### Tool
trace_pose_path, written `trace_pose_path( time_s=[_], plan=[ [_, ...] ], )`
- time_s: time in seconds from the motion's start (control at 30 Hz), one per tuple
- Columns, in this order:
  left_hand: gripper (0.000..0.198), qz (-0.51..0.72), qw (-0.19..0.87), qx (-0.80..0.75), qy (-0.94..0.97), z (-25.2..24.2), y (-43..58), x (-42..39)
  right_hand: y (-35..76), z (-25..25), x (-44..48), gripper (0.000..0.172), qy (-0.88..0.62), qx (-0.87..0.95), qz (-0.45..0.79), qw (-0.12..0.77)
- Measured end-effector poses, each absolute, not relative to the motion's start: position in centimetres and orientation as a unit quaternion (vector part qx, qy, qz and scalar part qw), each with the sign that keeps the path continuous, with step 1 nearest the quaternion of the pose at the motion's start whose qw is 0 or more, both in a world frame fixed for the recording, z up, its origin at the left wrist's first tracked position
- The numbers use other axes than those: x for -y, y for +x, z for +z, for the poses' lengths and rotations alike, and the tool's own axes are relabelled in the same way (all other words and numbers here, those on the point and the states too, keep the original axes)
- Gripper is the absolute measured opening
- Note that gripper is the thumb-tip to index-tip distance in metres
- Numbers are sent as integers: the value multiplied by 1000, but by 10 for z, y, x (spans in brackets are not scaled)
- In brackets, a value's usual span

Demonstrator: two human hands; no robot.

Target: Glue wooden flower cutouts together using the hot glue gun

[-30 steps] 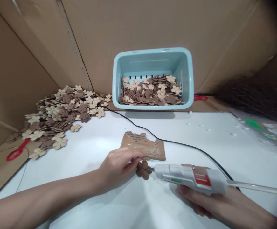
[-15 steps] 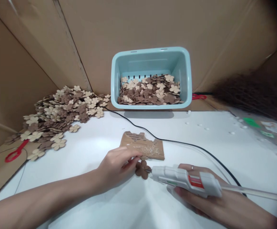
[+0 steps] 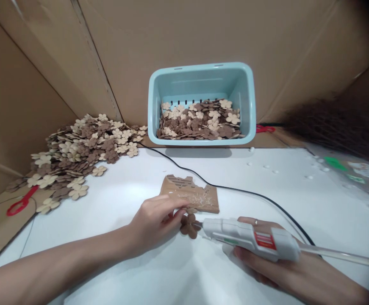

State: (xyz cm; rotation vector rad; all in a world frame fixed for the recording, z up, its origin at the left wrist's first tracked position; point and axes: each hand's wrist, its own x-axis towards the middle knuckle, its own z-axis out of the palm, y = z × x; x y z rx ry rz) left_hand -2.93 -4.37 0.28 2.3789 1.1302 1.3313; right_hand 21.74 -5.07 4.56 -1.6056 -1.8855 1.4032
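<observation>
Between its thumb and fingers, my left hand [image 3: 159, 218] pinches a brown flower cutout [image 3: 190, 226], low over the white tabletop. A paler cutout edge [image 3: 191, 210] shows just behind the fingertips; how it lies in the grip is partly hidden. My right hand [image 3: 267, 250] is wrapped round a white hot glue gun [image 3: 244, 237] with a clear glue stick [image 3: 339, 254] running out of its back. The gun's metal nozzle points left and lies at the brown flower's centre. Just behind the left fingertips is a torn cardboard piece [image 3: 200, 199] smeared with glue.
A light blue basket [image 3: 152, 106] of flower cutouts stands at the back. Heaped cutouts [image 3: 89, 144] lie at the left, near red-handled scissors [image 3: 22, 205]. A black cord [image 3: 235, 189] crosses the table. White dots [image 3: 276, 171] and a plastic bag [image 3: 359, 178] are at the right.
The glue gun has shifted slightly right and tilted a little, its nozzle staying at the flower. My left hand and the flower have barely moved.
</observation>
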Motion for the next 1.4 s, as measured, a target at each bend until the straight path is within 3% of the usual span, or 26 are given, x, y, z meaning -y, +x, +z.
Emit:
trace_pose_path(
  time_s=[0.47, 1.03, 1.4],
  plan=[
    [25, 426, 172, -408, 789, 1, -32, 45, 210, 53, 50, 33, -536, 631, 543, 139],
    [22, 423, 143, -414, 793, 2, -31, 47, 214, 49, 47, 43, -552, 644, 521, 94],
    [24, 423, 141, -411, 795, 2, -32, 46, 208, 57, 50, 36, -545, 633, 531, 144]
  ],
)
